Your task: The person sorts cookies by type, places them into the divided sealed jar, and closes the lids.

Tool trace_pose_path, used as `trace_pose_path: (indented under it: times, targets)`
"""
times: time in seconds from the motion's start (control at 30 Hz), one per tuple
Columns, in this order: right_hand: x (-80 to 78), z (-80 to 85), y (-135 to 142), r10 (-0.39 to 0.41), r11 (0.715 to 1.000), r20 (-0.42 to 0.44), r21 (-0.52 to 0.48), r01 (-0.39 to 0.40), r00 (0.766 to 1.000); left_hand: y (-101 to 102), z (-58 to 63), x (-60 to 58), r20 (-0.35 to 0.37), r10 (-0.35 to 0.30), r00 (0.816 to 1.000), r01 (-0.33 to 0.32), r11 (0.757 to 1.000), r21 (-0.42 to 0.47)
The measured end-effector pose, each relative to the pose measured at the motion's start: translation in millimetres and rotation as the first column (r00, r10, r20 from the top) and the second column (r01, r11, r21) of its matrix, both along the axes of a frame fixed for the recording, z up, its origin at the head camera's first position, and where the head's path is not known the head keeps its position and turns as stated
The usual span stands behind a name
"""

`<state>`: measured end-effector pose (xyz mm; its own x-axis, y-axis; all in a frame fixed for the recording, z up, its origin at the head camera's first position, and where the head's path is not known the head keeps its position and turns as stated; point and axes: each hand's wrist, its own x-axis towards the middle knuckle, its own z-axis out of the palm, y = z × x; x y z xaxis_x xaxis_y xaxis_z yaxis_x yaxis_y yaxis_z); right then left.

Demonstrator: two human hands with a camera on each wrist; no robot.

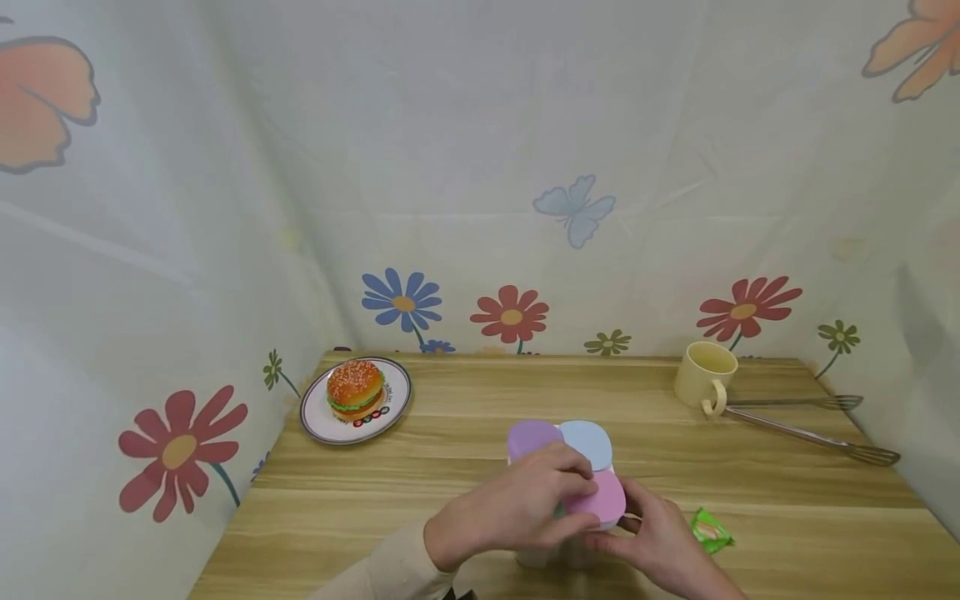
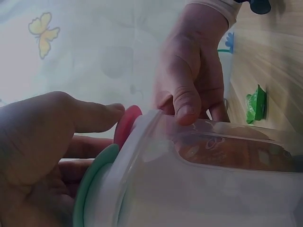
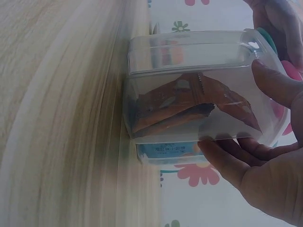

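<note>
A clear storage box (image 3: pixel 227 78) with several compartments and coloured lids stands on the table. On top, the head view shows a purple lid (image 1: pixel 528 437), a blue lid (image 1: pixel 588 444) and a pink lid (image 1: pixel 604 497); a green lid (image 2: pixel 87 189) appears in the left wrist view. My left hand (image 1: pixel 525 502) reaches over the box and pinches the pink lid, thumb at its front edge and fingers bent across it. My right hand (image 1: pixel 660 537) grips the box's right side between thumb and fingers. Through the wall show a brown packet (image 3: pixel 175 97) and a blue packet (image 3: pixel 168 150).
A small green packet (image 1: pixel 709 532) lies right of my right hand. Further back on the right are a yellow mug (image 1: pixel 705 375) and two long-handled metal utensils (image 1: pixel 795 430). A plate (image 1: pixel 397 414) with a burger (image 1: pixel 356 388) sits at the back left. Printed cloth (image 1: pixel 465 250) hangs behind the table.
</note>
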<state>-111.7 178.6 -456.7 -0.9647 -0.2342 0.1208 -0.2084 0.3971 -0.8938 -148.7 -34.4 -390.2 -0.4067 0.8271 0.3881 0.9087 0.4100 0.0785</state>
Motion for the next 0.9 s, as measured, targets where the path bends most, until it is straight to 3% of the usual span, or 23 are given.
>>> trace_pose_path:
  times: [0.3, 0.47, 0.73, 0.9]
  targets:
    - [-1.6, 1.7, -1, 0.011, 1.0, 0.027, 0.017, -0.012, 1.0, 4, 1.9, -1.5, 0.021, -0.028, 0.999, 0.028, 1.0, 0.002]
    - [-0.5, 1.4, 1, -0.004, 0.999, 0.046, 0.052, 0.002, 0.999, 7, 2.4, -1.6, -0.038, -0.067, 0.997, 0.066, 0.997, -0.038]
    - [-1.2, 1.9, 2, -0.021, 0.997, 0.062, 0.074, 0.016, 0.998, 12, 9.2, 0.5, -0.158, -0.071, 0.985, 0.05, 0.99, -0.135]
    - [-3.1, 1.9, 1, 0.001, 0.997, 0.053, 0.076, -0.005, 0.999, 9, 10.1, 1.8, -0.187, -0.068, 0.98, 0.036, 0.985, -0.169]
